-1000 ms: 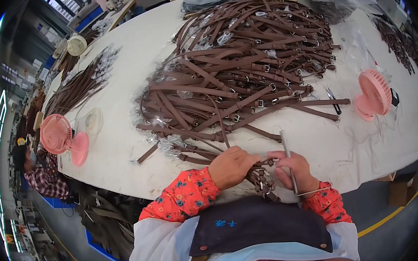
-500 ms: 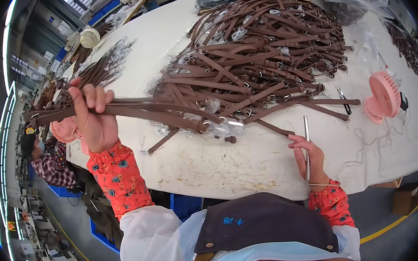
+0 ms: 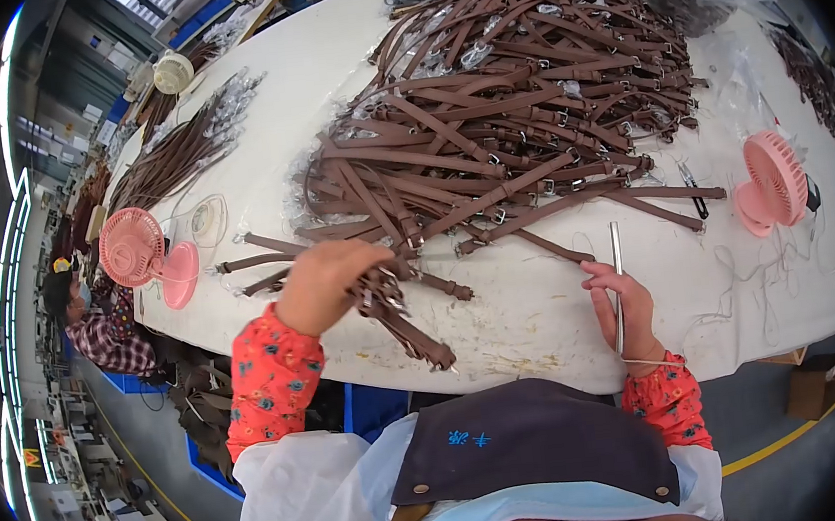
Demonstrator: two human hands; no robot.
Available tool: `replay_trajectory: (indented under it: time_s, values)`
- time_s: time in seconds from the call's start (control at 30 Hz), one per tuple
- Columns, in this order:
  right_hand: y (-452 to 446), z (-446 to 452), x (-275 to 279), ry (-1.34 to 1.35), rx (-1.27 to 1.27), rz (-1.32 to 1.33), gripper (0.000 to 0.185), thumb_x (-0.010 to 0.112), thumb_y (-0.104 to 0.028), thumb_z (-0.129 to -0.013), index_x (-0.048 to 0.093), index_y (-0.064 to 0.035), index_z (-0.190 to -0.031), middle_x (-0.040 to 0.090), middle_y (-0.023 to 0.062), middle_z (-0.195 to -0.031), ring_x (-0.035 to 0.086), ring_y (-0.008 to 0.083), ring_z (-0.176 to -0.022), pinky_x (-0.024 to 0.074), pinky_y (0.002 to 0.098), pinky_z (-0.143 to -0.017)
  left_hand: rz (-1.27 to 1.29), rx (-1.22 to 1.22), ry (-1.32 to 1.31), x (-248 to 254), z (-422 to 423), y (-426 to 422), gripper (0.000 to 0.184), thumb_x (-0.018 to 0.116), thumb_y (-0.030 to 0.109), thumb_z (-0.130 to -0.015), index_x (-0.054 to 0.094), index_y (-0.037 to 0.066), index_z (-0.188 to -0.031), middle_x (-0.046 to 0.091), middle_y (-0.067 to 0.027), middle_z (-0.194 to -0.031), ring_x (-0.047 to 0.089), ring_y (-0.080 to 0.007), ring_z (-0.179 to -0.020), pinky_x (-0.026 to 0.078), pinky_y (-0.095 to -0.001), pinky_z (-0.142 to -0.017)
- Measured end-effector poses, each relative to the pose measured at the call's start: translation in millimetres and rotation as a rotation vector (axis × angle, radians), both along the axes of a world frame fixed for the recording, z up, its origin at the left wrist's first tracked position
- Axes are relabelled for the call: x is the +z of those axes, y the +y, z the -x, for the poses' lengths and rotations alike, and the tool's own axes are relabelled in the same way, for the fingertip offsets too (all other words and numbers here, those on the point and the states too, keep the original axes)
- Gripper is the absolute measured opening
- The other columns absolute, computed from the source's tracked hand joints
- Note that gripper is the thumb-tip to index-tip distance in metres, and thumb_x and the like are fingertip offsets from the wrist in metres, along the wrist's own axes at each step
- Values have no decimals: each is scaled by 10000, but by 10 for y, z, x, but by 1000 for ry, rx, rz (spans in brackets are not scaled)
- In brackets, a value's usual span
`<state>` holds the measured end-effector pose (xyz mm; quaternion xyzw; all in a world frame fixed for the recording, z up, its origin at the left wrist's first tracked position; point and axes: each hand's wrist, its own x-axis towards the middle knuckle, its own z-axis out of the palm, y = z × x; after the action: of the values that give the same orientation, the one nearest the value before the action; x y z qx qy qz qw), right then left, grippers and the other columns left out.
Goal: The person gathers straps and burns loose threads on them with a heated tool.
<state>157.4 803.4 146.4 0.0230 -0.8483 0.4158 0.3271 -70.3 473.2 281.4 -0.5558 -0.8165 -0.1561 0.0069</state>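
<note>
My left hand [image 3: 324, 284] is closed around a small bunch of brown straps [image 3: 404, 327] above the near left part of the table. Their metal parts and ends hang out to the right of my fingers, blurred a little; the palm side is hidden. My right hand [image 3: 632, 315] rests near the front edge, with a slim silver metal tool [image 3: 617, 251] upright in it, possibly tweezers. Just beyond both hands spreads a big pile of brown buckle straps [image 3: 494, 117], some buckles wrapped in clear plastic. A few loose straps lie between the pile and my left hand.
A pink fan [image 3: 132, 246] stands at the left and another pink fan [image 3: 771, 176] at the right. A small black-handled tool [image 3: 694, 192] lies right of the pile. Another strap bundle [image 3: 176, 148] lies at the far left, where a person [image 3: 107, 325] sits beyond the table.
My left hand has come down and to the right, from beside the left fan to nearer the front edge, still gripping straps, now bunched with ends hanging. My right hand has barely moved.
</note>
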Motion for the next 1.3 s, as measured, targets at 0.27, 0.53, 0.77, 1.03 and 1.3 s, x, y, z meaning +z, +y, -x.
replay_trajectory:
  time_s: [0.27,0.53,0.77,1.03,1.3]
  values:
    - [-2,15,4,6,2,-24,186,653,40,-897,568,-47,-1037,729,198,-1088,726,332,-912,571,377,-799,84,-133,192,-1251,-257,97,489,571,62,-880,579,102,-1367,617,-73,-1314,575,-250,-1260,347,-491,-1189]
    - [21,9,7,17,-33,-4,172,646,44,-900,570,-37,-1031,728,207,-1080,724,334,-899,569,371,-789,27,-20,-19,-1020,-184,-7,414,697,67,-747,656,79,-1159,646,-109,-951,636,-322,-908,506,-431,-859]
    - [19,9,-1,34,-42,-9,185,657,47,-891,572,-42,-1029,729,202,-1077,716,318,-845,565,362,-761,-442,196,202,-127,377,101,250,737,3,-728,666,16,-968,686,-90,-821,690,-261,-731,549,-339,-684]
    - [61,22,-30,37,-78,-28,216,677,54,-872,576,-49,-1032,731,201,-1067,704,314,-790,558,361,-721,-257,-123,51,-562,561,1274,250,725,17,-743,597,47,-955,614,-135,-1340,593,-364,-1180,476,-436,-991]
    - [133,-8,-65,81,-177,-37,199,663,50,-896,577,-14,-1063,722,201,-1038,715,294,-779,569,355,-711,-162,-198,148,-684,159,2269,382,778,18,-689,576,7,-1013,658,-157,-1193,582,-344,-1182,479,-438,-981]
